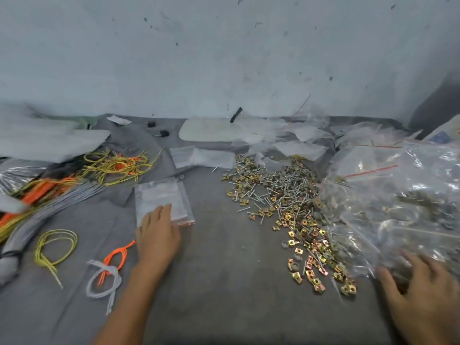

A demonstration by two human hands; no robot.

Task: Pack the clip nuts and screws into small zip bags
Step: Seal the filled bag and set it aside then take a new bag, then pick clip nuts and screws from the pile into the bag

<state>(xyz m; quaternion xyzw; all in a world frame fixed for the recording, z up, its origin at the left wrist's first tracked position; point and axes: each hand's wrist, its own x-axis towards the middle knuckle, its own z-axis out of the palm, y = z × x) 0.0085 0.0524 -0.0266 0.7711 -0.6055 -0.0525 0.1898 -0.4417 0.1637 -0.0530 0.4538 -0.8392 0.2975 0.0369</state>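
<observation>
Scuffed pale blue-grey wall [224,58] at back, grey cloth-covered work surface [224,282] below it. Left side: tangle of yellow, orange & grey cable ties [112,166]. Right side: heap of crinkled large clear plastic bags [398,195], overlapping the loose pile of gold clip nuts & silver screws [281,195] spread centre-right. Second flat pack of clear bags [201,158] further back. Stack of small clear zip bags w/ red strips [161,197] lies centre-left, apart from the pile. Left hand [158,235]: fingers straight, together, flat on the stack's near end, gripping nothing. Right hand [423,290]: fingers spread, resting on the heap's near edge; blurred, no clear grip. Bare cloth btwn the hands & toward the near edge.
</observation>
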